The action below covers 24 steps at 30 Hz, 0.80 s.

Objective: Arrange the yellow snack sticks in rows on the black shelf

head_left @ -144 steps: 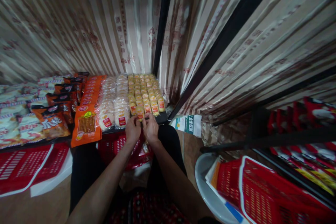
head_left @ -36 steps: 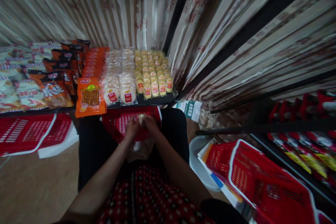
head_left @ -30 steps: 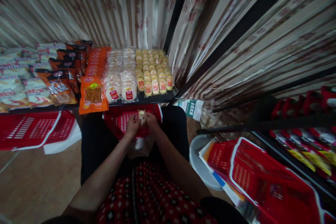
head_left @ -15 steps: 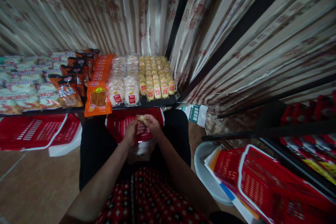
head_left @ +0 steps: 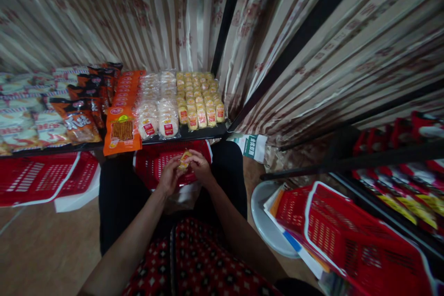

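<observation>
Between my two hands is a small yellow wrapped snack [head_left: 184,160] with a red label facing up. My left hand [head_left: 169,176] grips its left side, and my right hand [head_left: 200,166] pinches it from the right. Both hands are over a red basket [head_left: 149,166] that sits between my knees, below the shelf edge. Just beyond them, rows of similar yellow wrapped snacks [head_left: 201,118] stand at the shelf's right end. Beside those are round white crackers [head_left: 169,126] in clear wrappers.
Orange snack bags [head_left: 122,132], dark-and-orange bags [head_left: 78,122] and white packets [head_left: 50,129] fill the shelf leftward. A red basket [head_left: 38,178] lies at left. At right, another red basket [head_left: 350,226] rests on a grey stool [head_left: 258,208], near a black rack bar [head_left: 374,161]. Curtains hang behind.
The snack in my hands has turned so its red label shows. My view has shifted slightly, moving the shelf and baskets a little to the left.
</observation>
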Available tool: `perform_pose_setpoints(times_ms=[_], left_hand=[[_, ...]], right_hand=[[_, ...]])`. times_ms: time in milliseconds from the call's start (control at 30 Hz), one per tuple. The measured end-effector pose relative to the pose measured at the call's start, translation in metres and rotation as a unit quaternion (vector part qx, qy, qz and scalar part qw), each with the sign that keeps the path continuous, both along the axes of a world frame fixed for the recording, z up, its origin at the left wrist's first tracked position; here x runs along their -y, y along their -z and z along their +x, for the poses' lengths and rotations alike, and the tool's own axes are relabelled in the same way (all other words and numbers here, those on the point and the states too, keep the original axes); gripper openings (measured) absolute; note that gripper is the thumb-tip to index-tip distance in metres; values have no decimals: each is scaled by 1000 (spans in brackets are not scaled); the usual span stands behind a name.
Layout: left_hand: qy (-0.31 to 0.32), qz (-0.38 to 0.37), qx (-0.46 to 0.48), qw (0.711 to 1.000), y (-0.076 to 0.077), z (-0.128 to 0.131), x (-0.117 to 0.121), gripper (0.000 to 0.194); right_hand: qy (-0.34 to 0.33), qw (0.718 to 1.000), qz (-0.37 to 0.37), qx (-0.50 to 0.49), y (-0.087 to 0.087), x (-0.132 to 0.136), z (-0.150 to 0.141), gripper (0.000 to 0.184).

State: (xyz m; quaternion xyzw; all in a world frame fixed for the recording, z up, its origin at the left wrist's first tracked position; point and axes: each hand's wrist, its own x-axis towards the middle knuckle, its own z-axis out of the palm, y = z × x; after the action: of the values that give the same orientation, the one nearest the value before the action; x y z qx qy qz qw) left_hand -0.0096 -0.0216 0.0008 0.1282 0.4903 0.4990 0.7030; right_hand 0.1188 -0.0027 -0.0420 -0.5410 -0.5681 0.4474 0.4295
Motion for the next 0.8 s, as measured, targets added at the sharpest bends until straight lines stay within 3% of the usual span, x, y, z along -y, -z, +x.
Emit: perform_pose_setpoints(times_ms=[167,333,433,533,633,800], left_hand=[[24,18,-54,998,2,-10,-3,32],[53,51,-72,995,-8,-15,-10,34],[73,70,-113,988,-14,-17,-17,36],[93,88,-155,980,-17,-21,-25,37],[90,89,-186,974,-17,-24,-32,34],[86,102,-203,970,-14,-23,-37,37]], right_hand=[[13,999,52,8,-7,-5,4,36],[1,999,24,-29,-17,-11,8,42],[-33,996,72,44,-32,-11,11,47],[-119,971,136,156,-50,-10,13,46],[-181,954,125,201,-60,-8,12,43],[-165,949,117,242,-59,-8,10,44]])
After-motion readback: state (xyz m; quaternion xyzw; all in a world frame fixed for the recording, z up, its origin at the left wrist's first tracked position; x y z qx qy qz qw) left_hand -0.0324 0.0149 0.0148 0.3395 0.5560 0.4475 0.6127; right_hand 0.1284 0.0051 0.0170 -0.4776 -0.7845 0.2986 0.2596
